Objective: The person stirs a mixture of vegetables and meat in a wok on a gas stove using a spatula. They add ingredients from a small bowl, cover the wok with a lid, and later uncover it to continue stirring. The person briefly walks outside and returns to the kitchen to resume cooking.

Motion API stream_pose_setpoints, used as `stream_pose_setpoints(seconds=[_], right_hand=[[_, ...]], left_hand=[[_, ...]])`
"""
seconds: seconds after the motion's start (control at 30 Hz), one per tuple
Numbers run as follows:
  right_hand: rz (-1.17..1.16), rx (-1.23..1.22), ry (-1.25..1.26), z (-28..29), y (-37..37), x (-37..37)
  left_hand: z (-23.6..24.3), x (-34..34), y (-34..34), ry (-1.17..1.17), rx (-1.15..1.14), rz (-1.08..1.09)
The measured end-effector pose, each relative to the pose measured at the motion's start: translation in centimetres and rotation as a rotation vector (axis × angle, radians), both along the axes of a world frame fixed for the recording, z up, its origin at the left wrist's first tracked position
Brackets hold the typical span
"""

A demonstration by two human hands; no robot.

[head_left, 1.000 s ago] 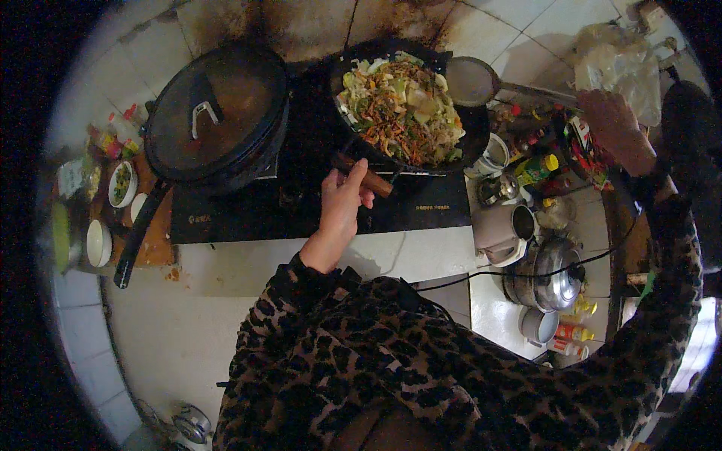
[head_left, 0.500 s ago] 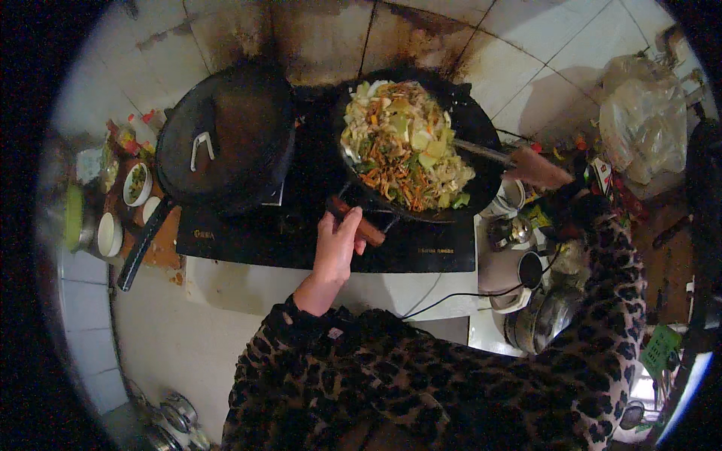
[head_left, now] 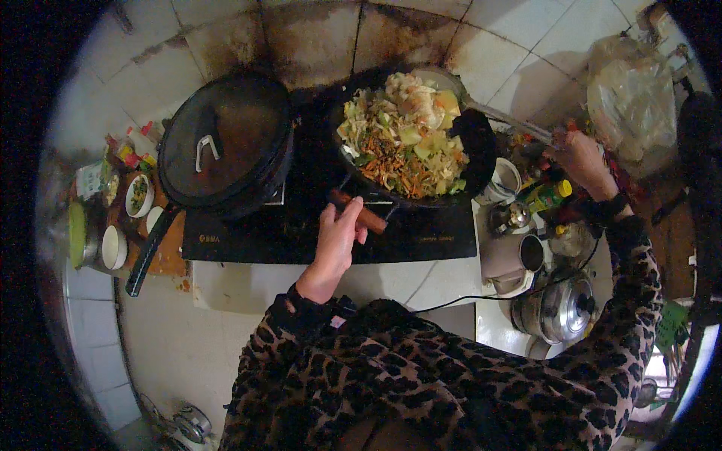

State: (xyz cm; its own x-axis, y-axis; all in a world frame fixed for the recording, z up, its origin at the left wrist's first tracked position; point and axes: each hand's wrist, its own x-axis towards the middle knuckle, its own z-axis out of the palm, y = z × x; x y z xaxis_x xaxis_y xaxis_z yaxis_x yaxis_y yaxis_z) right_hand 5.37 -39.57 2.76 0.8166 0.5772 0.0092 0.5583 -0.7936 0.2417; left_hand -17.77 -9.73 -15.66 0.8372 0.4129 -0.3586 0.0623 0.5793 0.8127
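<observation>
A black wok [head_left: 474, 150] full of shredded vegetables and orange strips [head_left: 402, 150] sits on the right of the black cooktop [head_left: 301, 240]. My left hand [head_left: 338, 237] is closed on its wooden handle [head_left: 368, 218] at the near side. My right hand [head_left: 579, 158], right of the wok, grips a long metal spatula [head_left: 511, 120], whose broad head is among the food at the back, lifting some of it. On the left of the cooktop stands a black pan [head_left: 218, 143] with a lid and a long handle pointing toward me.
Left are white bowls [head_left: 114, 244] on a wooden board [head_left: 169, 259]. Right are a yellow-capped bottle [head_left: 545, 195], a beige pitcher [head_left: 511, 252], a steel pot [head_left: 560, 316] and a black cord [head_left: 451, 304]. A plastic bag [head_left: 628, 98] hangs by the tiled wall [head_left: 316, 37].
My right hand and spatula swung in toward the wok and then back up, and the food was turned over. My left hand stays on the handle. The view has shifted slightly.
</observation>
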Motion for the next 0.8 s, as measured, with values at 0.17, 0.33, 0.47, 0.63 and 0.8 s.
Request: stream_pose_setpoints(seconds=[0.17, 0.33, 0.47, 0.63, 0.8], right_hand=[[0.142, -0.390, -0.445, 2.0, 0.7, -1.3], [0.174, -0.307, -0.346, 4.6, 0.8, -1.7], [0.377, -0.286, -0.305, 7.1, 0.1, -1.7], [0.159, -0.413, 0.069, 10.2, 2.3, -0.7], [-0.318, -0.701, 0.554, 11.5, 5.8, 0.2]], left_hand=[[-0.2, -0.2, 0.2, -0.027, -0.012, 0.003], [-0.1, -0.2, 0.4, -0.028, 0.011, -0.015], [-0.3, -0.3, 0.4, -0.047, -0.001, 0.005], [-0.9, -0.2, 0.6, -0.011, 0.033, -0.067], [-0.4, -0.3, 0.6, -0.041, 0.033, -0.119]])
